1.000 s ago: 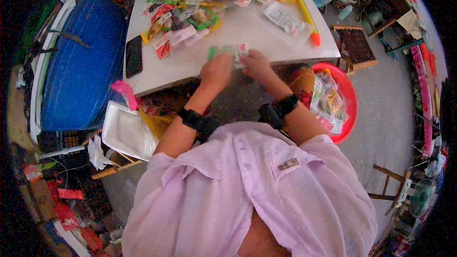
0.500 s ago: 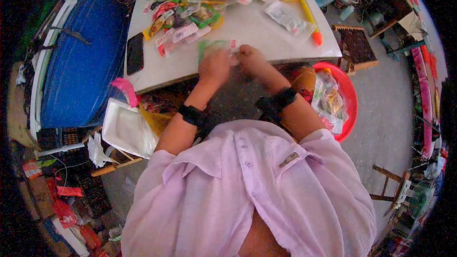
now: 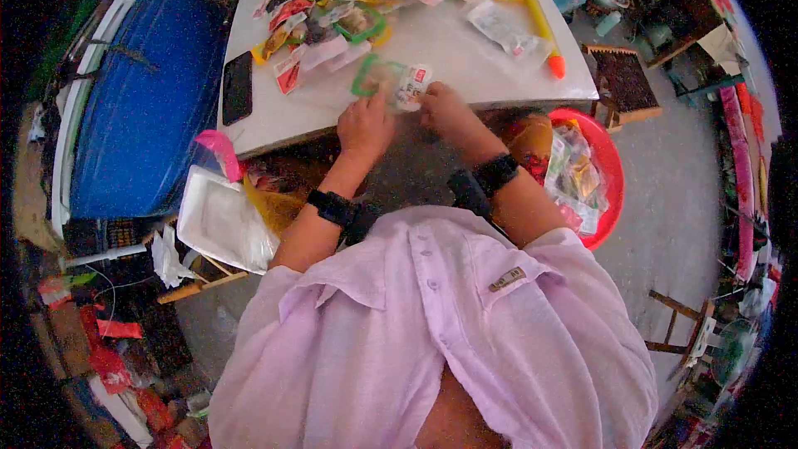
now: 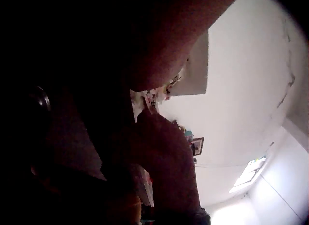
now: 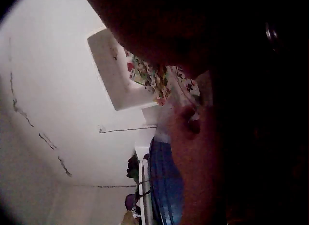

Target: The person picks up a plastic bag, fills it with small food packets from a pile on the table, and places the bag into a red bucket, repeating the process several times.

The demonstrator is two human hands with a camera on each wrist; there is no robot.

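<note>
Over the table's front edge, in the head view, both hands hold a small clear food packet (image 3: 411, 87) with a green border and a white label bearing a red mark. My left hand (image 3: 366, 126) grips its lower left part, fingers against the green-edged side. At the label's right edge, the fingertips of my right hand (image 3: 450, 113) pinch the packet. A heap of similar packets (image 3: 359, 23), with green, yellow and red edges, lies beyond the hands on the white table (image 3: 432, 37). Both wrist views are dark and hide most of the grip.
A phone (image 3: 238, 87) lies at the table's left edge. On the right are a clear bag (image 3: 503, 27) and a long yellow tube (image 3: 532, 12) with an orange tip. A red basin (image 3: 613, 187) of packets stands low right, a white foam box (image 3: 218, 229) low left.
The packet, blurred half a second ago, now shows its label more plainly. My left hand has shifted slightly left and lower on it; the right hand stays at the label end.
</note>
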